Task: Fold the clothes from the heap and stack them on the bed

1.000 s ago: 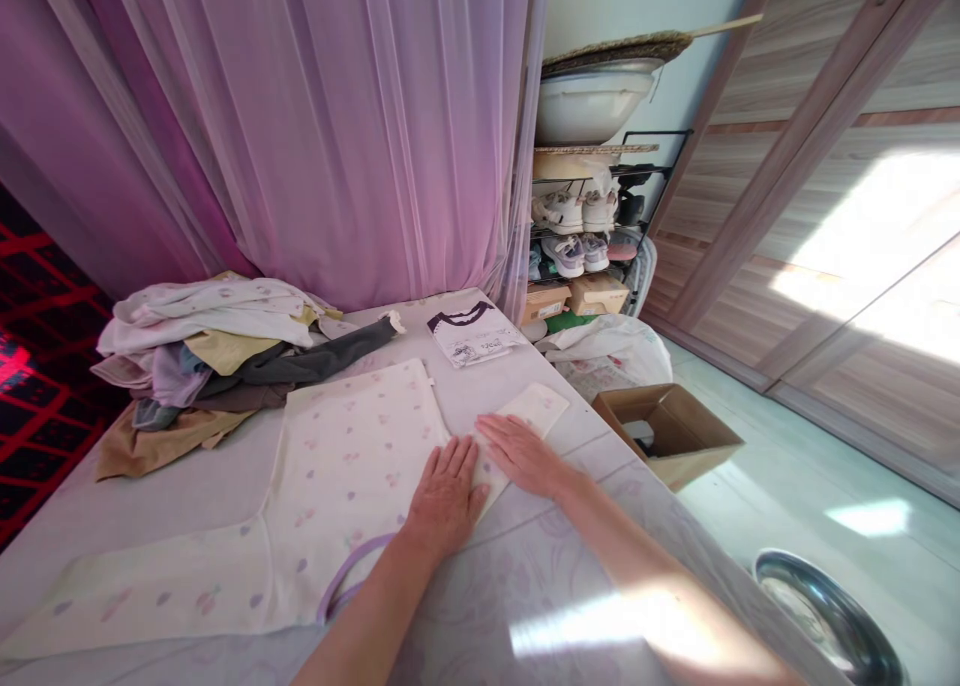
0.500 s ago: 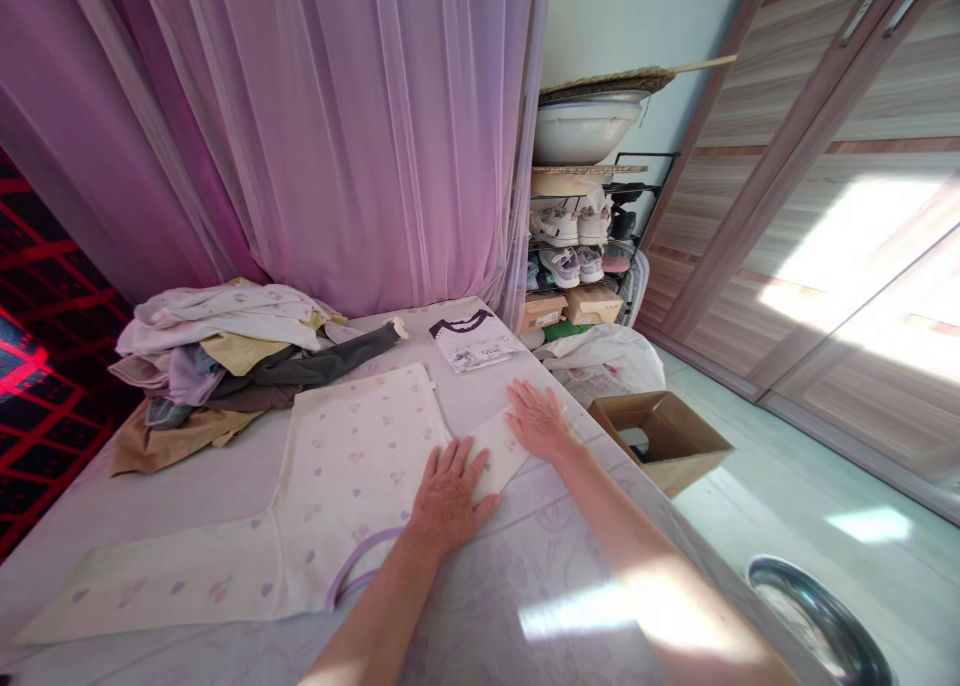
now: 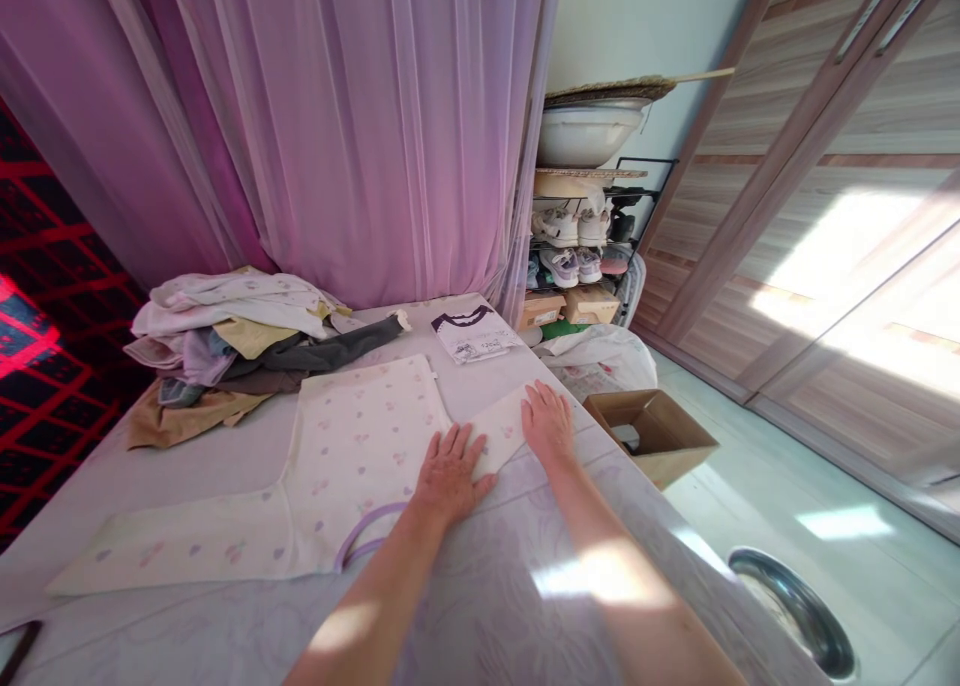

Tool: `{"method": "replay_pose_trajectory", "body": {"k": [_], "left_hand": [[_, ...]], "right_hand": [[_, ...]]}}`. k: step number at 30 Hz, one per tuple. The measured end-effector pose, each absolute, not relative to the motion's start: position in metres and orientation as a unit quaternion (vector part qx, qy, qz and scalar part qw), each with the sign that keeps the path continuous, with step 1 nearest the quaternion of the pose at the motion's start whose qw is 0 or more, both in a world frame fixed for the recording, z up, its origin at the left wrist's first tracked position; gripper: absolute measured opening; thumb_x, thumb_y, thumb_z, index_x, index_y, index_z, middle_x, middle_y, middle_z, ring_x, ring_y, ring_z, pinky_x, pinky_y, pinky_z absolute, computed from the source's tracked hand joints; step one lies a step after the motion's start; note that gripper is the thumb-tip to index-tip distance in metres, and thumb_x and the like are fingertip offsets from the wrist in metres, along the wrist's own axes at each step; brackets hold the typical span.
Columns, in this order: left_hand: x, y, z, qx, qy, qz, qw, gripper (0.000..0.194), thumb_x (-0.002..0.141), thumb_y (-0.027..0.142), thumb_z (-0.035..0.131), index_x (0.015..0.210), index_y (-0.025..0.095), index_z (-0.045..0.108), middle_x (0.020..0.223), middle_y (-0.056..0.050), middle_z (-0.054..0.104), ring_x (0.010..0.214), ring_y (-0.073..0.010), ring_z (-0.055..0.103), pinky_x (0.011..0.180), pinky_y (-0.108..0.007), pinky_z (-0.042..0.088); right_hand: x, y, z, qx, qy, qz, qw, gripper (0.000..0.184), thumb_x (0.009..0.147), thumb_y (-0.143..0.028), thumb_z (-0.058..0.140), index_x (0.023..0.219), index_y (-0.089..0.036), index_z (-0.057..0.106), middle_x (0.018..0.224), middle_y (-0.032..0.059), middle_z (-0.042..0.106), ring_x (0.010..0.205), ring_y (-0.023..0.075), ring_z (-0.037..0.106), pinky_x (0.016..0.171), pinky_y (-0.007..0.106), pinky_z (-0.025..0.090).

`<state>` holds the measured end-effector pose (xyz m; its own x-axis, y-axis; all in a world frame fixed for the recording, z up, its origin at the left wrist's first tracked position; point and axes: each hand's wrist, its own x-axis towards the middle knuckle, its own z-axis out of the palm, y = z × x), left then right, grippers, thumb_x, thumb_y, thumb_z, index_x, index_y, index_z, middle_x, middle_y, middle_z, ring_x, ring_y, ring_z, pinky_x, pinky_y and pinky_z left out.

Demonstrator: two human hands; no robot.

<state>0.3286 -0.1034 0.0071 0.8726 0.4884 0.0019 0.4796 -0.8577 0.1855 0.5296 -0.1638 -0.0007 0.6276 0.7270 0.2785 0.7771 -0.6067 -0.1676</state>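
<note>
Both hands lie open and flat, neither clenched: the left hand [image 3: 452, 478] presses on the cream top [image 3: 360, 446] and the right hand [image 3: 547, 426] rests on its folded sleeve [image 3: 499, 428]. The top lies spread on a lilac cover [image 3: 487, 606], at 12 o'clock from the wrists. A clothes pile [image 3: 225, 346] sits at 11 o'clock, a folded tee [image 3: 476, 336] at 12, and a cardboard box [image 3: 649, 436] at 2.

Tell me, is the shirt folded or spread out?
Spread out: the shirt lies flat, sleeves reaching sideways, under the left hand and right hand.
</note>
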Motion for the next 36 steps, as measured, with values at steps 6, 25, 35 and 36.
{"method": "replay_pose_trajectory", "body": {"k": [6, 25, 35, 36], "left_hand": [[0.289, -0.124, 0.006, 0.971, 0.215, 0.095, 0.042, 0.061, 0.094, 0.057, 0.030, 0.146, 0.026, 0.038, 0.151, -0.006, 0.039, 0.141, -0.0263, 0.030, 0.118, -0.050, 0.016], [0.177, -0.116, 0.005, 0.975, 0.216, 0.034, 0.049, 0.059, 0.095, 0.058, 0.031, 0.148, 0.033, 0.030, 0.155, -0.001, 0.032, 0.142, -0.0218, 0.030, 0.116, -0.044, 0.019], [0.189, -0.134, 0.000, 0.977, 0.190, 0.065, 0.072, 0.057, 0.095, 0.056, 0.035, 0.146, 0.029, 0.036, 0.152, -0.002, 0.039, 0.141, -0.0244, 0.030, 0.115, -0.046, 0.022], [0.189, -0.134, -0.001, 0.977, 0.191, 0.064, 0.072, 0.056, 0.095, 0.055, 0.035, 0.145, 0.030, 0.037, 0.152, -0.002, 0.039, 0.141, -0.0248, 0.030, 0.115, -0.047, 0.023]], "right_hand": [[0.506, -0.193, -0.015, -0.864, -0.456, -0.106, 0.187, 0.042, 0.092, -0.028, 0.036, 0.125, -0.018, 0.060, 0.141, 0.0116, 0.050, 0.129, 0.0240, 0.042, 0.105, 0.039, 0.031], [0.506, -0.194, -0.010, -0.873, -0.465, -0.048, 0.135, 0.039, 0.091, -0.027, 0.038, 0.121, -0.021, 0.061, 0.137, 0.0089, 0.053, 0.128, 0.0220, 0.042, 0.105, 0.036, 0.031], [0.507, -0.195, -0.018, -0.861, -0.468, -0.096, 0.178, 0.034, 0.090, -0.026, 0.044, 0.116, -0.021, 0.065, 0.130, 0.0100, 0.058, 0.121, 0.0244, 0.049, 0.099, 0.038, 0.037], [0.507, -0.195, -0.017, -0.859, -0.468, -0.101, 0.181, 0.034, 0.089, -0.026, 0.045, 0.115, -0.021, 0.066, 0.129, 0.0101, 0.059, 0.120, 0.0244, 0.050, 0.098, 0.038, 0.037]]}}
